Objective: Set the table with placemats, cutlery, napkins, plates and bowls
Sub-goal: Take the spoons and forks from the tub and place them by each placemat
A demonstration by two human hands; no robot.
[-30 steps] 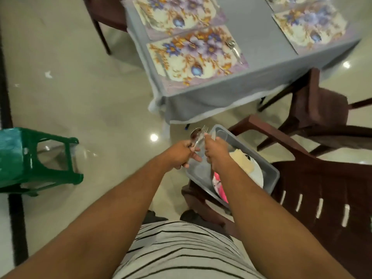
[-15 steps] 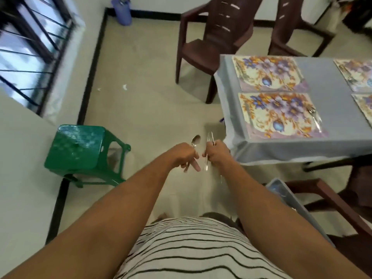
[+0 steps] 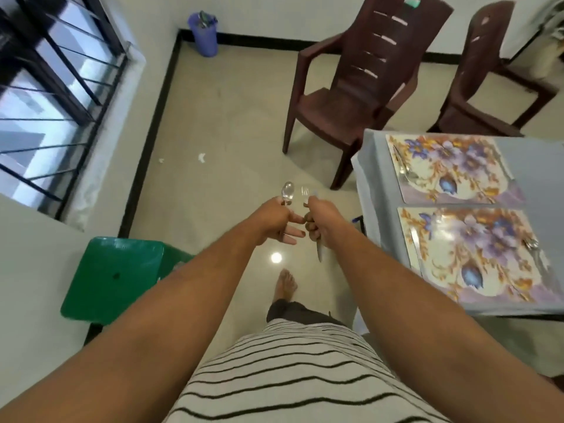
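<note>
Head view: at your 10 o'clock sits a barred window (image 3: 45, 87), and below it at 8 o'clock a green stool (image 3: 113, 279) stands on the floor (image 3: 213, 141). A purple bin (image 3: 204, 35) stands in the far corner at 11 o'clock.

Dead ahead at 12 o'clock your 2 hands meet over the floor, knuckles nearly touching. Your left hand (image 3: 274, 222) pinches a spoon (image 3: 287, 192), bowl upward, with the lower fingers (image 3: 290, 238) loosely extended toward the other hand. Your right hand (image 3: 320, 219) is clenched round a fork (image 3: 305, 192), tines up, and a knife (image 3: 319, 253) whose blade hangs below the fist. Your bare foot (image 3: 286, 283) shows under the hands.

At 1 o'clock 2 brown chairs (image 3: 360, 96) stand at the far side of the table (image 3: 370, 190), which sits at your 3 o'clock under a grey cloth. 2 floral mats lie on it side by side: the far mat (image 3: 451, 166) carries cutlery along its left edge, and the near mat (image 3: 479, 251) carries a knife-like piece at its left edge and a spoon-like piece toward its right; both are too blurred to name surely.
</note>
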